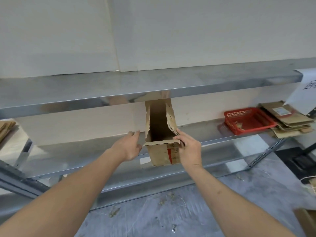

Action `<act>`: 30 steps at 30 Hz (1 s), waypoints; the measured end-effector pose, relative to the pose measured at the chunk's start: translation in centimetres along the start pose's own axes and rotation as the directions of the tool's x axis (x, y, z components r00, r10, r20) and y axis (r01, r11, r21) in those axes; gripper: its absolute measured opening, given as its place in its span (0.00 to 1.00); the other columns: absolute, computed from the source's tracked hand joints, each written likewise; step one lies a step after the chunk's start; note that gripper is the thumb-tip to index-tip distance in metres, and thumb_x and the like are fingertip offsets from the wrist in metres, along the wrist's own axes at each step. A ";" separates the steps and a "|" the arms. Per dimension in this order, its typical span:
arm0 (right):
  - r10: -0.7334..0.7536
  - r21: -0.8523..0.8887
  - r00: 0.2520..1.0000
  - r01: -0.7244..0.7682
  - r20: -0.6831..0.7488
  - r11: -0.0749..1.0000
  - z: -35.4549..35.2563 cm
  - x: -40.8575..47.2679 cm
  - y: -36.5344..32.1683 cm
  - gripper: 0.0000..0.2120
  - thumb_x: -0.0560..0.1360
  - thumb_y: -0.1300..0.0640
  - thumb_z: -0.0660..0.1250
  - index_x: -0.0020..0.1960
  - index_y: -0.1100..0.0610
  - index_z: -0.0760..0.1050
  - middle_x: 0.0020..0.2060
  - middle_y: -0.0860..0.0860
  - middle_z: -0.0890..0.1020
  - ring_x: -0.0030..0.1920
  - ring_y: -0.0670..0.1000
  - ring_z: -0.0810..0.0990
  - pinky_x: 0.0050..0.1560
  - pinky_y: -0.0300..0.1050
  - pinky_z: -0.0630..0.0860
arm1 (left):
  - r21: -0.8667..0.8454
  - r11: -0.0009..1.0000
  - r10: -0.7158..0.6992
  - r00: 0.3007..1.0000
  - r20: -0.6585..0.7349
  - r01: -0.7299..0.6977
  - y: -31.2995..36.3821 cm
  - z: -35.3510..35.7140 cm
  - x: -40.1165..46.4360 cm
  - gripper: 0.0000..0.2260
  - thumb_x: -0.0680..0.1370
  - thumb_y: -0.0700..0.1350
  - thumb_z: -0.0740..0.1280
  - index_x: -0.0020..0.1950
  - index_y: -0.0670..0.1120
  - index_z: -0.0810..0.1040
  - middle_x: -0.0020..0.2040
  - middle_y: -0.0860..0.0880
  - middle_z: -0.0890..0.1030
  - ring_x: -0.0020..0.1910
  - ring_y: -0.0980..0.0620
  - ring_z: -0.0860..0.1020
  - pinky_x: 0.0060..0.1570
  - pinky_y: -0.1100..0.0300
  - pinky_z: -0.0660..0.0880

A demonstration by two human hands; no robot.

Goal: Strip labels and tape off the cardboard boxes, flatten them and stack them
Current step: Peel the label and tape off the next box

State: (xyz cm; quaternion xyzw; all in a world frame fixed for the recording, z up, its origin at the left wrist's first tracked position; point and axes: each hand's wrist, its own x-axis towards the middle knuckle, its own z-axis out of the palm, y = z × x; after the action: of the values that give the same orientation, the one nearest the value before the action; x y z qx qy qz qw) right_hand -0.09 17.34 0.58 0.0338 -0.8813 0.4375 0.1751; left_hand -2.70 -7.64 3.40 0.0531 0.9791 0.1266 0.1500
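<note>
**Open box held on the metal shelf**

A person's right hand (189,148) grips the near right corner of an open cardboard box (161,134) standing on the metal shelf (222,132). The left hand (130,146) hovers just left of it, fingers loosely extended, holding nothing. Far right, flattened boxes (289,120) lie stacked beside a red basket (248,119).

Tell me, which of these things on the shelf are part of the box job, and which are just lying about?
Part of the job:
- open cardboard box, with a printed red and white label on its front
- right hand, gripping the box's top edge
- left hand, open beside the box
- stack of flattened boxes

Just lying about:
- red plastic basket
- white paper sheet, hanging at the right
- metal shelf
</note>
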 end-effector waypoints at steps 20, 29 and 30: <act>-0.013 -0.039 0.997 0.010 -0.071 0.999 -5.6 6.4 9.5 0.17 0.72 0.76 0.71 0.49 0.57 0.87 0.61 0.49 0.84 0.60 0.46 0.83 0.67 0.27 0.69 | 0.076 0.993 0.082 0.994 0.072 -0.088 9.9 1.1 9.3 0.27 0.84 0.52 0.60 0.81 0.47 0.55 0.72 0.40 0.69 0.67 0.38 0.73 0.64 0.45 0.72; -0.054 0.027 0.999 0.054 -0.006 0.998 -9.9 8.7 14.3 0.19 0.71 0.77 0.71 0.49 0.56 0.87 0.61 0.44 0.81 0.60 0.43 0.82 0.68 0.34 0.73 | 0.059 0.998 0.006 0.999 0.052 -0.009 16.2 1.8 10.9 0.27 0.84 0.52 0.60 0.81 0.47 0.55 0.72 0.41 0.69 0.67 0.38 0.73 0.66 0.44 0.73; -0.063 0.029 0.998 0.063 0.012 0.998 -10.6 9.1 14.9 0.19 0.71 0.77 0.71 0.49 0.56 0.87 0.61 0.44 0.81 0.60 0.43 0.82 0.68 0.35 0.73 | 0.045 0.999 -0.014 0.999 0.052 0.012 17.1 2.2 10.9 0.27 0.84 0.52 0.60 0.81 0.47 0.56 0.72 0.41 0.69 0.67 0.38 0.73 0.66 0.44 0.73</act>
State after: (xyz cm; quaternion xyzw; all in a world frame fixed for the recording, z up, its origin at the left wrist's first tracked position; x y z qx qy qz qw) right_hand -8.80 35.63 -1.83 0.0667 -0.8745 0.4443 0.1827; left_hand -11.22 10.85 2.86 0.0536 0.9778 0.1021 0.1752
